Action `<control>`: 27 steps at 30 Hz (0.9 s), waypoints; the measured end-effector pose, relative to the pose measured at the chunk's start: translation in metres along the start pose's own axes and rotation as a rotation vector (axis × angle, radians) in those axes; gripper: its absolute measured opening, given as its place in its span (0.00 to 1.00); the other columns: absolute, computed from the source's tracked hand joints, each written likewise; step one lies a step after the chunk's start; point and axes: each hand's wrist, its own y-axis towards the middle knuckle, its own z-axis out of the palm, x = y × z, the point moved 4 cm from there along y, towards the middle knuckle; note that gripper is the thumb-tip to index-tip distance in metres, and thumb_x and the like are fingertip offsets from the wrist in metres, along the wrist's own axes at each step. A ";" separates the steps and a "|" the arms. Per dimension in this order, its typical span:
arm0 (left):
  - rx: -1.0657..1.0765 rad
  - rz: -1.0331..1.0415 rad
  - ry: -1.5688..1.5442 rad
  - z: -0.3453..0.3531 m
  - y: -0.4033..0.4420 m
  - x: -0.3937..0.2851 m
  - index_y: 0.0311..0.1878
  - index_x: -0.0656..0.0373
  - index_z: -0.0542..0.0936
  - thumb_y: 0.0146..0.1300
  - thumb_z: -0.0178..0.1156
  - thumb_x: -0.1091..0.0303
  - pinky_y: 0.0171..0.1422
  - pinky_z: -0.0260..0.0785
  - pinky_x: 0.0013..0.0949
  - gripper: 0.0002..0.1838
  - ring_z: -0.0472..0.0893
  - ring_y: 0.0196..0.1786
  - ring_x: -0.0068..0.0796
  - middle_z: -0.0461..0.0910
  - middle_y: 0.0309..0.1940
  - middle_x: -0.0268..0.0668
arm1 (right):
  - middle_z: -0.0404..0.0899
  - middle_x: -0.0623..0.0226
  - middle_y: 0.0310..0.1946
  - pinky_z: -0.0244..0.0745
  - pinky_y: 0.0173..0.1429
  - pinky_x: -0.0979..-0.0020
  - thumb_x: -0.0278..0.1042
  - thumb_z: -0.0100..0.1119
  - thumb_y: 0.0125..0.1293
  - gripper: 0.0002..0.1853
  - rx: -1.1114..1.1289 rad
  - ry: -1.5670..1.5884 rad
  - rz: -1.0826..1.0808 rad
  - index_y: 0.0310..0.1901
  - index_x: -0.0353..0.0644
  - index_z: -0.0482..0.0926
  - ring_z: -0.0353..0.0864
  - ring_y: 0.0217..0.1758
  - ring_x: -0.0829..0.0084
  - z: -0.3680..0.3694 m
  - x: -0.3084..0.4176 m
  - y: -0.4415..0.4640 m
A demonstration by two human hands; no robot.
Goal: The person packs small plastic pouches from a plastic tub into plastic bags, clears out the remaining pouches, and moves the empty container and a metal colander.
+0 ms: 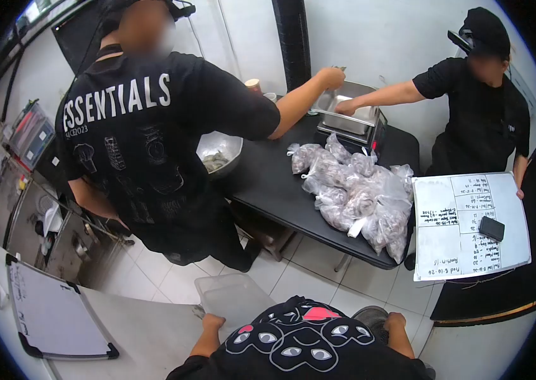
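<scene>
Low in the view, my left hand (213, 322) is closed at the lower edge of a translucent plastic container (236, 292). A small greyish thing, too small to identify, shows beside its fingers. My right hand (395, 320) is closed at the rim of a round grey bowl (371, 315), which is partly hidden by my black printed shirt (299, 339). Both hands are below the black table (255, 190), on either side of my torso.
Clear bags of pinkish contents (363, 196) lie on the table. One co-worker (173, 120) stands left, near a metal bowl (233, 155); another (483, 114) reaches into a metal tray (350, 120) on a scale (375, 136). A written board (458, 247) is at right, a whiteboard (56, 313) at left.
</scene>
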 end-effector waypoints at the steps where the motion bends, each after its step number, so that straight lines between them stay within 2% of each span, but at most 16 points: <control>1: -0.001 0.000 0.000 0.001 0.001 0.000 0.38 0.67 0.79 0.38 0.64 0.55 0.50 0.70 0.35 0.26 0.78 0.47 0.41 0.78 0.41 0.50 | 0.75 0.61 0.50 0.72 0.54 0.67 0.36 0.61 0.45 0.23 0.012 0.002 -0.009 0.47 0.46 0.77 0.73 0.55 0.65 0.001 0.000 0.001; 4: -0.008 0.004 0.004 0.003 0.001 0.001 0.37 0.67 0.79 0.38 0.64 0.55 0.49 0.71 0.35 0.26 0.78 0.47 0.42 0.78 0.41 0.50 | 0.75 0.62 0.50 0.73 0.54 0.67 0.36 0.61 0.45 0.23 -0.003 0.000 -0.019 0.48 0.46 0.77 0.74 0.54 0.65 -0.002 0.001 -0.004; 7: -0.019 0.011 0.018 0.000 -0.005 0.000 0.37 0.67 0.79 0.38 0.64 0.56 0.49 0.71 0.35 0.25 0.78 0.46 0.42 0.79 0.40 0.51 | 0.75 0.64 0.50 0.72 0.55 0.69 0.45 0.64 0.49 0.23 0.004 0.024 0.009 0.47 0.46 0.77 0.75 0.53 0.66 -0.009 0.002 -0.019; 10: -0.020 0.000 0.020 -0.004 -0.012 -0.004 0.37 0.67 0.79 0.38 0.64 0.56 0.49 0.71 0.34 0.25 0.79 0.46 0.42 0.79 0.40 0.51 | 0.75 0.64 0.50 0.72 0.55 0.69 0.46 0.65 0.49 0.24 -0.024 0.009 0.034 0.47 0.46 0.77 0.75 0.53 0.66 0.006 -0.005 -0.002; 15: -0.059 0.037 0.022 -0.001 -0.008 -0.004 0.33 0.69 0.80 0.36 0.63 0.54 0.46 0.72 0.36 0.26 0.80 0.43 0.42 0.80 0.37 0.51 | 0.76 0.64 0.49 0.72 0.55 0.69 0.42 0.65 0.48 0.22 -0.001 0.039 0.041 0.47 0.46 0.77 0.75 0.54 0.66 0.006 -0.009 -0.007; 19: -0.024 0.013 0.060 -0.006 -0.011 -0.012 0.36 0.67 0.80 0.39 0.63 0.57 0.50 0.71 0.34 0.24 0.78 0.46 0.42 0.79 0.40 0.50 | 0.75 0.61 0.50 0.72 0.55 0.67 0.37 0.61 0.47 0.22 0.035 0.055 0.031 0.47 0.45 0.77 0.74 0.54 0.64 0.008 -0.009 -0.002; 22: -0.040 0.031 0.086 -0.003 -0.003 -0.012 0.37 0.66 0.80 0.39 0.63 0.57 0.50 0.71 0.34 0.24 0.78 0.47 0.41 0.79 0.41 0.50 | 0.77 0.64 0.48 0.74 0.53 0.68 0.39 0.66 0.45 0.22 0.014 0.016 0.026 0.46 0.47 0.78 0.76 0.52 0.66 0.015 -0.007 0.008; 27: -0.031 0.030 0.088 -0.003 -0.001 -0.016 0.38 0.66 0.80 0.39 0.63 0.56 0.51 0.71 0.34 0.24 0.78 0.48 0.40 0.78 0.41 0.49 | 0.77 0.64 0.48 0.74 0.52 0.68 0.36 0.63 0.46 0.20 0.039 0.003 0.004 0.45 0.46 0.78 0.76 0.52 0.67 0.001 -0.001 -0.002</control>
